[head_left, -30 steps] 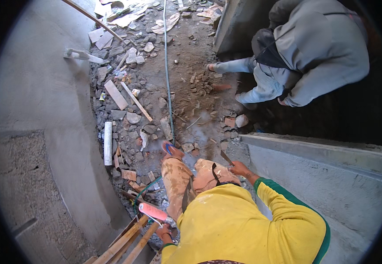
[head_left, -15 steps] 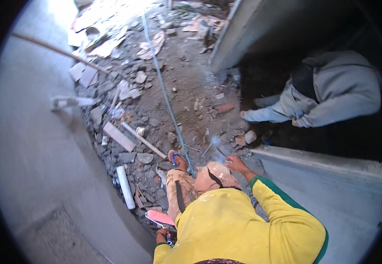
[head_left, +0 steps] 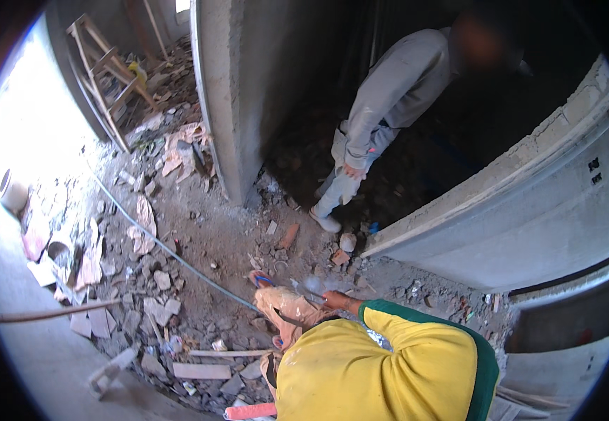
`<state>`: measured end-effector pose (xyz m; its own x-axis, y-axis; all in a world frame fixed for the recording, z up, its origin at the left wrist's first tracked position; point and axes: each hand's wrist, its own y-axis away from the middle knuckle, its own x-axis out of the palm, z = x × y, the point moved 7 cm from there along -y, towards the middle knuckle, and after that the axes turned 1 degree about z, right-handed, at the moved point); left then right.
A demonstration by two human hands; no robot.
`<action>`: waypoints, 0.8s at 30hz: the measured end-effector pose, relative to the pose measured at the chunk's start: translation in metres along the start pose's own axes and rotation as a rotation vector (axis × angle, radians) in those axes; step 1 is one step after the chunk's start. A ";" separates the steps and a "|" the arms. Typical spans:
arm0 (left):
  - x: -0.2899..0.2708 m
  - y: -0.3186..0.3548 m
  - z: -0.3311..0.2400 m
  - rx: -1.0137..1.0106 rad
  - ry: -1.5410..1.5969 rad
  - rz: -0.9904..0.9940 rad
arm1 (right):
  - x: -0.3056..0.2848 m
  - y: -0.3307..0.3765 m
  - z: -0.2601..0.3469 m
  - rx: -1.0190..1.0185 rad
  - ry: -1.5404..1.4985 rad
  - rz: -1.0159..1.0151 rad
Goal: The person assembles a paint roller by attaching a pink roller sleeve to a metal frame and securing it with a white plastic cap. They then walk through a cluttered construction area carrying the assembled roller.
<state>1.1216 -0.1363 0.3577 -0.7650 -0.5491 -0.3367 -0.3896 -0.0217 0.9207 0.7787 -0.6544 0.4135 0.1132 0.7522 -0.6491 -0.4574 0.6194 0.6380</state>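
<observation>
My right hand (head_left: 339,301) is closed around a thin greyish tool (head_left: 307,292), held out over the rubble in front of my body. Its exact kind is too small and blurred to make out. A small whitish, hazy patch shows beside the tool. At the lower edge, a pink paint roller (head_left: 250,411) sticks out past my yellow sleeve and torso. My left hand is out of sight behind my body, so its grip on the roller's handle does not show. My sandalled foot (head_left: 261,279) rests on the dirt.
A person in grey (head_left: 403,84) stands in the dark doorway at the right, by a low plastered wall (head_left: 487,217). A blue-grey hose (head_left: 171,252) crosses the rubble. Broken bricks, a wooden plank (head_left: 201,370), a wooden pole (head_left: 59,313) and a ladder-like frame (head_left: 101,77) lie or stand about.
My view has swung to the right, bringing more of the doorway and wall into sight. The person in grey is more upright. My left hand has left the picture; my right still holds the tool.
</observation>
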 end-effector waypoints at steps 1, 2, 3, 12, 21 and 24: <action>0.000 -0.005 -0.019 0.002 0.013 0.004 | 0.018 -0.018 -0.010 -0.033 0.050 0.006; -0.009 -0.009 -0.030 -0.005 0.039 -0.009 | 0.019 -0.037 0.000 -0.090 0.102 0.029; -0.018 -0.013 -0.042 -0.011 0.073 -0.019 | 0.020 -0.059 0.001 -0.083 0.202 0.116; -0.074 -0.013 -0.112 0.143 -1.427 0.275 | -0.140 -0.188 0.119 0.176 -0.388 0.190; -0.083 0.029 -0.261 -0.473 0.111 -0.355 | -0.271 -0.388 0.223 0.134 -0.438 0.095; -0.144 -0.033 -0.258 -0.412 -0.122 -0.442 | -0.272 -0.435 0.303 0.113 -0.386 0.151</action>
<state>1.3766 -0.2723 0.4270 -0.6388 -0.3155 -0.7017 -0.4716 -0.5601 0.6811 1.2143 -1.0605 0.4379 0.3839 0.8521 -0.3557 -0.3971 0.5002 0.7695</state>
